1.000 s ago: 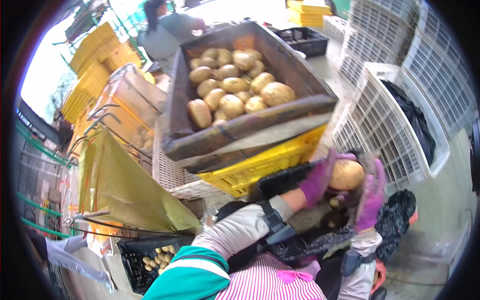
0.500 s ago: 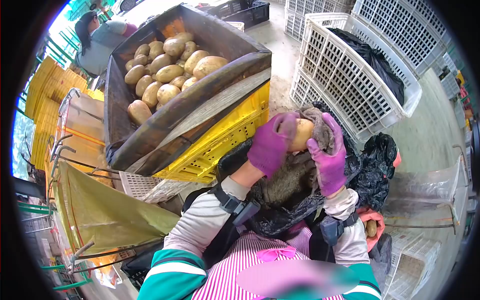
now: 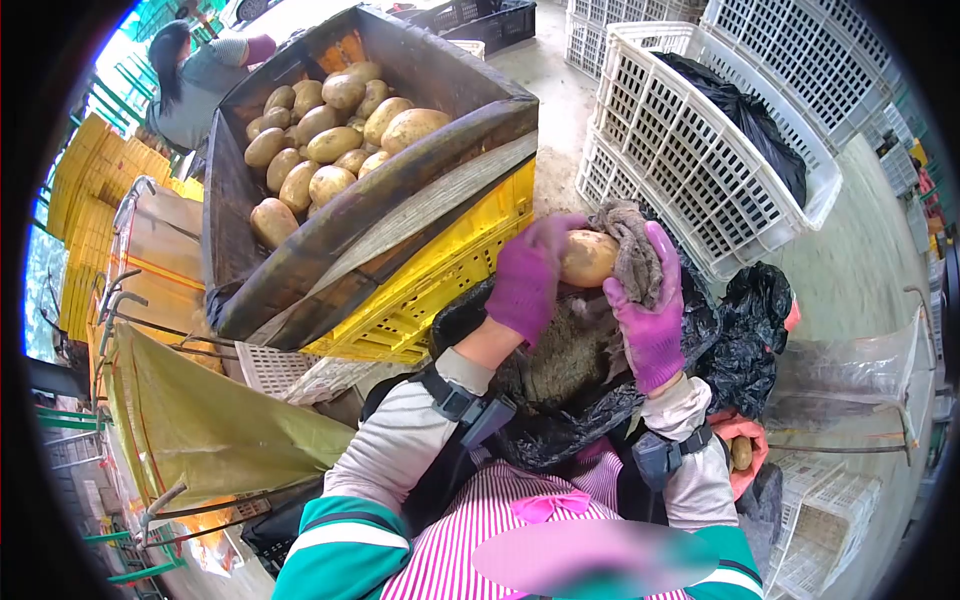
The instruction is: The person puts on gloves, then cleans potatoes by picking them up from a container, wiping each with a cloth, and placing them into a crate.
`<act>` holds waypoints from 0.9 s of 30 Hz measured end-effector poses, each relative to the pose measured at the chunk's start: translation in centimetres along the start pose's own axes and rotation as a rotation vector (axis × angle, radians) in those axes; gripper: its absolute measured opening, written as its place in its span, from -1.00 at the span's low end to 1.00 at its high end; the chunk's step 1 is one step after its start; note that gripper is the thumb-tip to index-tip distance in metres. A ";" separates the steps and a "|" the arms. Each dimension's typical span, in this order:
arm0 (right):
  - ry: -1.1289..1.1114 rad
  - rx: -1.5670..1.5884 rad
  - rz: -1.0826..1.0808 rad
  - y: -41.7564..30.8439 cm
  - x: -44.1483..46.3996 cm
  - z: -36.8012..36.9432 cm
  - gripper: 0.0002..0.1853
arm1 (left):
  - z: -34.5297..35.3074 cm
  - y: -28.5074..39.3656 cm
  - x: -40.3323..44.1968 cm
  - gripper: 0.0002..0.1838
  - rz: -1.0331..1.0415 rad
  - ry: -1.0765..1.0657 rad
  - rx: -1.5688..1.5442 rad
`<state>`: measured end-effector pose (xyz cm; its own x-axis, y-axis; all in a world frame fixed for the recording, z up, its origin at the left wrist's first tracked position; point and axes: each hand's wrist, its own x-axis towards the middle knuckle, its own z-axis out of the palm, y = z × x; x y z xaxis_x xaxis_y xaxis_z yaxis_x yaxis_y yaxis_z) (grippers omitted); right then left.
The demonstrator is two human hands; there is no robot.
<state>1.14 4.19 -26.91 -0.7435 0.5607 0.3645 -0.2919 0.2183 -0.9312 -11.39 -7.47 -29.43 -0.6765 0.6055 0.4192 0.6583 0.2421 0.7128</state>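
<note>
My left hand (image 3: 526, 282), in a purple glove, is closed around the left end of a pale brown potato (image 3: 588, 257). A crumpled grey cloth (image 3: 637, 262) is gripped in my right hand (image 3: 650, 328), also purple-gloved, and rests against the potato's right side. Both hands are above a black plastic bag (image 3: 535, 440) with dirty grey material (image 3: 565, 365) inside it. To the left, a dark-lined bin (image 3: 300, 285) holds several large potatoes (image 3: 330, 146).
The bin sits on a yellow crate (image 3: 440, 290). White crates (image 3: 690, 160) stand at the right, one with black plastic (image 3: 740, 115) inside. Yellow-green sheeting (image 3: 200, 420) hangs at the left. Another person (image 3: 190, 90) is at the upper left. A pink bag (image 3: 742, 450) lies lower right.
My left hand has shifted slightly left and down with the potato, showing more of its surface. The cloth sits a little further toward the potato's upper right side.
</note>
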 end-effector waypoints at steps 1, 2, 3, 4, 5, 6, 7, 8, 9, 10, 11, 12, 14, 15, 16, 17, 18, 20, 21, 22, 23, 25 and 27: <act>-0.001 0.001 -0.003 0.0 0.1 -0.1 -0.24 | -0.3 0.2 0.2 -0.54 -0.021 0.012 0.130; 0.002 0.006 0.002 0.2 0.2 -0.3 -0.24 | -0.4 0.5 0.4 -0.54 -0.019 0.015 0.131; 0.006 0.011 0.008 0.3 0.2 -0.6 -0.24 | -0.4 0.7 0.5 -0.52 -0.335 -0.041 -0.519; 0.007 0.012 0.009 0.4 0.3 -0.9 -0.24 | -0.4 1.0 0.5 -0.49 -0.648 -0.100 -1.171; -0.006 -0.044 -0.008 0.4 0.3 -1.2 -0.24 | -0.4 1.2 0.4 -0.49 -0.649 -0.104 -1.169; -0.019 -0.103 -0.026 0.5 0.4 -1.4 -0.23 | -0.5 1.4 0.4 -0.50 -0.657 -0.214 -1.074; -0.017 -0.107 -0.026 0.5 0.3 -1.5 -0.23 | -0.5 1.7 0.4 -0.50 -0.661 -0.267 -1.030; -0.024 -0.010 0.032 0.5 0.2 -1.5 -0.26 | -0.6 2.1 0.5 -0.50 -0.663 -0.321 -0.986; -0.032 0.089 0.091 0.4 0.1 -1.4 -0.28 | -1.2 3.2 0.7 -0.48 -0.715 -0.245 -1.135; -0.033 0.087 0.091 0.3 0.0 -1.4 -0.28 | -1.6 3.8 1.0 -0.46 -0.761 -0.167 -1.281; -0.008 0.201 0.159 -0.1 0.1 -1.3 -0.29 | -1.9 4.0 1.0 -0.46 -0.758 -0.168 -1.280; 0.018 0.316 0.228 -0.3 0.2 -1.2 -0.30 | -2.1 4.1 0.9 -0.45 -0.613 -0.166 -1.223; 0.038 0.329 0.224 -0.5 0.5 -1.4 -0.30 | -2.1 4.2 0.7 -0.45 -0.469 -0.166 -1.164; 0.046 0.167 0.132 -0.5 0.6 -1.5 -0.32 | -2.0 4.1 0.5 -0.45 -0.469 -0.232 -1.277; 0.052 0.006 0.041 -0.5 0.6 -1.6 -0.34 | -1.9 4.1 0.4 -0.45 -0.470 -0.299 -1.387; 0.052 0.006 0.041 -0.7 0.6 -1.6 -0.34 | -2.0 4.2 0.3 -0.45 -0.470 -0.299 -1.387; 0.086 0.006 0.068 -1.1 0.7 -1.6 -0.34 | -2.2 4.4 0.4 -0.41 -0.508 -0.308 -1.347; 0.123 0.005 0.095 -1.2 0.8 -1.7 -0.35 | -2.4 4.5 0.7 -0.37 -0.544 -0.321 -1.307; 0.082 -0.116 -0.013 -1.1 0.7 -1.8 -0.37 | -2.5 4.4 0.9 -0.31 -0.439 -0.297 -0.976; 0.036 -0.238 -0.118 -1.0 0.6 -1.9 -0.39 | -2.5 4.4 0.9 -0.25 -0.334 -0.266 -0.649; -0.080 -0.155 -0.112 -1.4 0.4 -1.3 -0.44 | -1.8 4.0 0.6 -0.25 -0.335 -0.267 -0.653; -0.135 -0.383 -0.290 0.5 0.7 -0.5 -0.54 | -0.1 2.7 -0.4 -0.20 0.020 -0.121 -0.403; -0.107 -0.518 -0.373 0.7 1.0 -0.4 -0.57 | -1.2 4.4 -0.2 -0.19 -0.071 -0.180 -0.387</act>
<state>0.40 5.24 -27.19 -0.7119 0.2953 0.6372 -0.2344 0.7553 -0.6120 -8.73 -7.49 -25.68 -0.6251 0.7282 0.2809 0.4164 0.0067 0.9092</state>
